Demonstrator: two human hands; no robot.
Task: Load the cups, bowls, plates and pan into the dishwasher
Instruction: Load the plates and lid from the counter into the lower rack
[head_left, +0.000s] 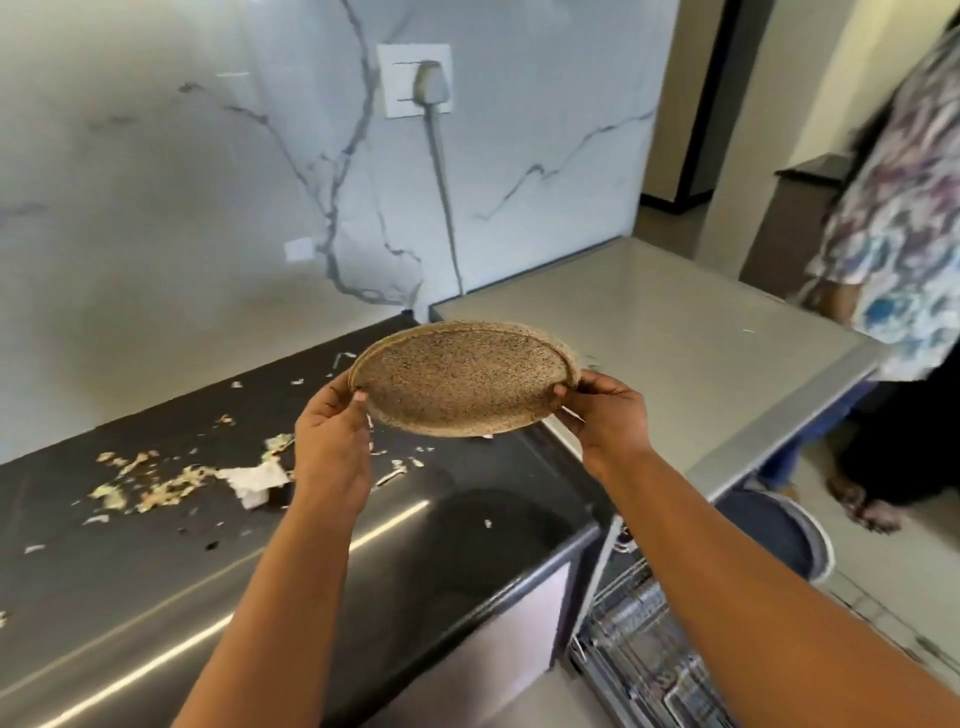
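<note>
One speckled brown plate (462, 384) held in the air above the dark desk (156, 545), tilted, face toward the camera, long axis left to right. Left hand (332, 447) and right hand (602, 415) both closed on opposite rims. Dishwasher rack (639, 644) below right, blurred, cut off, contents unreadable. Food scraps (156, 483) scattered on desk.

Brown plate (462, 382) speckled black at frame centre, black counter (130, 545) strewn with pale scraps lower left, white wall (156, 182) veined grey upper left, grey top (649, 332) right, floral-print garment (904, 208) far right
</note>
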